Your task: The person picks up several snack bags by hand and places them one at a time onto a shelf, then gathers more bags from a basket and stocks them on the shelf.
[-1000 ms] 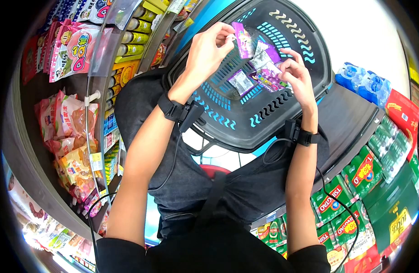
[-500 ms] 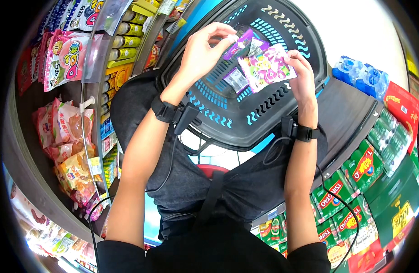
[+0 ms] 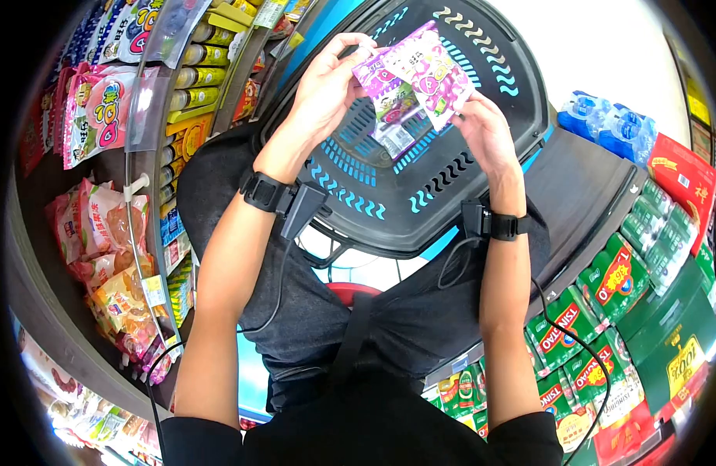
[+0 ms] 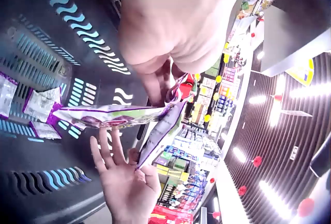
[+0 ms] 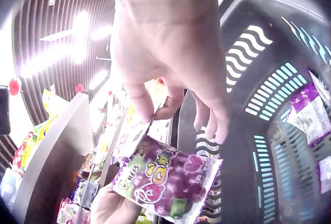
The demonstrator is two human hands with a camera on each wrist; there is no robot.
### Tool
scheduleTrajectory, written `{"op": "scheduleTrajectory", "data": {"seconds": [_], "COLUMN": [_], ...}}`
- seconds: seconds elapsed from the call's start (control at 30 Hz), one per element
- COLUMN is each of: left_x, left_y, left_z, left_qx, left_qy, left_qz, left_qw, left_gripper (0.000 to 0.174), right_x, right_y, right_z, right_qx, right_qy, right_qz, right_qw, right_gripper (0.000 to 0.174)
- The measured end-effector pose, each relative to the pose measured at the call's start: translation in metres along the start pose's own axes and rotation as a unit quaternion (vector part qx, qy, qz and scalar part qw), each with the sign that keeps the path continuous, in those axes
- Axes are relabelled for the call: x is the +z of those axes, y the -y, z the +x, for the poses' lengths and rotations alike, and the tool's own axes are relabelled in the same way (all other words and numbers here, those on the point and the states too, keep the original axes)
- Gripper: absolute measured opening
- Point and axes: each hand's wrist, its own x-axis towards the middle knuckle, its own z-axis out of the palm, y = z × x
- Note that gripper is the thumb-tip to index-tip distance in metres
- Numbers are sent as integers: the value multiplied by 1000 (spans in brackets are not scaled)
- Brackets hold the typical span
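Over a black shopping basket (image 3: 443,186) both hands hold purple grape candy packets. My left hand (image 3: 356,60) pinches the top of a smaller purple packet (image 3: 383,92), and its fingers (image 4: 164,81) close on the packet edges. My right hand (image 3: 468,110) pinches the edge of the large purple packet (image 3: 434,68) between thumb and forefinger (image 5: 153,111); the packet's printed face (image 5: 170,182) hangs below it. The two packets overlap. A few small packets (image 4: 37,105) lie on the basket floor (image 5: 289,146) below.
The basket rests on my lap in dark trousers (image 3: 420,311). A snack shelf (image 3: 101,116) with hanging bags stands close on the left. Green boxes (image 3: 630,279), a red box (image 3: 688,182) and packed water bottles (image 3: 614,132) line the right side.
The large purple packet has risen and swung up and left, from loose over the basket to flat against the left hand's packet. Both hands came closer together.
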Motion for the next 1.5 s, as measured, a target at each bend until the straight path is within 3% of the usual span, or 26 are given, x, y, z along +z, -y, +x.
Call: {"op": "scheduleTrajectory", "data": {"seconds": [0.13, 0.27, 0.37, 0.57, 0.67, 1.0, 1.1, 1.2, 1.3, 1.5], "left_x": [-10, -3, 1, -1, 3, 1, 0, 2, 0, 4], "left_y": [2, -4, -3, -3, 0, 1, 3, 2, 4, -2], "left_z": [2, 1, 0, 0, 2, -2, -1, -2, -1, -4], "left_qx": [-10, -3, 43, 73, 173, 97, 115, 91, 97, -57], "left_qy": [13, -16, -46, -59, -79, -13, 24, 28, 6, -20], "left_qz": [-74, -41, 100, 180, 253, 323, 328, 262, 280, 171], "left_qw": [997, 999, 993, 979, 949, 941, 937, 960, 955, 983], "left_gripper": [14, 15, 16, 19, 16, 17, 16, 17, 18, 19], "right_x": [-1, -5, -5, 1, 1, -1, -1, -3, -3, 2], "right_y": [-4, -10, -10, -5, -5, -3, -3, -3, -4, -2], "right_z": [0, 1, 4, 3, 3, 2, 2, 2, 2, 1], "right_qx": [34, 46, 22, -13, -34, -59, -58, -60, -67, -65], "right_qy": [13, 11, -12, -41, -36, -35, -33, -32, -25, -18], "right_qz": [4, -6, -35, 9, 27, 37, 33, 37, 47, 24], "right_qw": [999, 999, 999, 999, 998, 997, 997, 997, 996, 997], "right_gripper": [30, 37, 37, 40, 43, 44, 44, 44, 44, 47]}}
